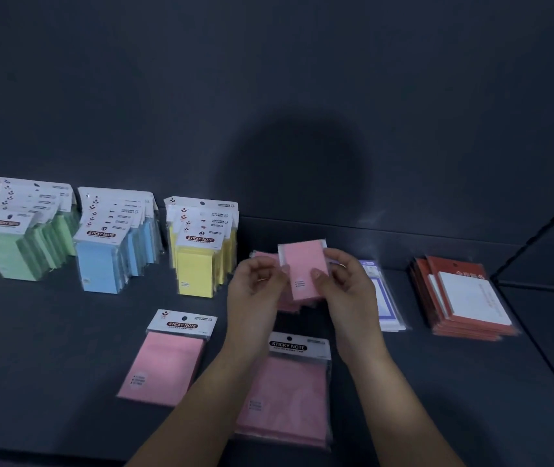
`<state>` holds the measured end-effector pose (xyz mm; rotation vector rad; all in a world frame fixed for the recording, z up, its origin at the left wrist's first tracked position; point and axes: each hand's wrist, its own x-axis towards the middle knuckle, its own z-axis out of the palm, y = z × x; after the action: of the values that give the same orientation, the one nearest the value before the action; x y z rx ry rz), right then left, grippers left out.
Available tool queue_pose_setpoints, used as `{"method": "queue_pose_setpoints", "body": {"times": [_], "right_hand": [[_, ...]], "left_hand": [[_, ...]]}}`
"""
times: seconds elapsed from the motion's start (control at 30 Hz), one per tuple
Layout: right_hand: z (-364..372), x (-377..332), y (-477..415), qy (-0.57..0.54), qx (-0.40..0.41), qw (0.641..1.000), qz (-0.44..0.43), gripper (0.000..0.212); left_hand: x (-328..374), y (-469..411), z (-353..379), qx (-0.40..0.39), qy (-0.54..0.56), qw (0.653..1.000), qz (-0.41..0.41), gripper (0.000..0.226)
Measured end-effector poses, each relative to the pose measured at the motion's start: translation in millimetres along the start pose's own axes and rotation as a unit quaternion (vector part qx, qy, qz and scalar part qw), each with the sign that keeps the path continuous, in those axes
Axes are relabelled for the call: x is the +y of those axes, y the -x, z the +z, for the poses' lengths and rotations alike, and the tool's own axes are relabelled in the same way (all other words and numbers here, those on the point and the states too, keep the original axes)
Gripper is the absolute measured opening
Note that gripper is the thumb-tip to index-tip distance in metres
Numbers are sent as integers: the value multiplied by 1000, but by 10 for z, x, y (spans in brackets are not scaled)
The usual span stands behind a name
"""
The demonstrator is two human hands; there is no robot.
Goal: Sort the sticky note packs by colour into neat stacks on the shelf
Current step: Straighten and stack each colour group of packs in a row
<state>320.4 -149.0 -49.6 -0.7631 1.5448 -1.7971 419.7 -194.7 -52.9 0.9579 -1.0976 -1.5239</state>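
- The front pink pack is lying nearest on the shelf, unsorted;
- the right grip and left grip are pinching a held pink pack above the pink pile;
- pink stacking seems underway; the next move is likely calling for squaring it onto the pile.

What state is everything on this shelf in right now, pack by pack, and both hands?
Small pink sticky note pack: lifted, pinched by right hand.
Left hand: at that pack's left edge, grip unclear.
Green sticky note packs: upright, in a row.
Blue sticky note packs: upright, in a row.
Yellow sticky note packs: upright, in a row.
Large pink pack, front left: lying flat.
Red-backed white pads: stacked flat.
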Motion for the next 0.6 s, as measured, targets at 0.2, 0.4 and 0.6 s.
{"method": "queue_pose_setpoints", "body": {"times": [0.2, 0.4, 0.6], "right_hand": [[118, -46, 223, -21, -123, 991, 53, 44], [340, -15, 486, 11, -209, 975, 81, 47], [230, 13, 626, 12, -65, 998, -3, 22]], "left_hand": [[154, 89, -303, 14, 78, 997, 2, 19], [217, 237, -659, -29, 91, 995, -3, 26], [176, 440, -552, -109, -51, 992, 46, 33]]}}
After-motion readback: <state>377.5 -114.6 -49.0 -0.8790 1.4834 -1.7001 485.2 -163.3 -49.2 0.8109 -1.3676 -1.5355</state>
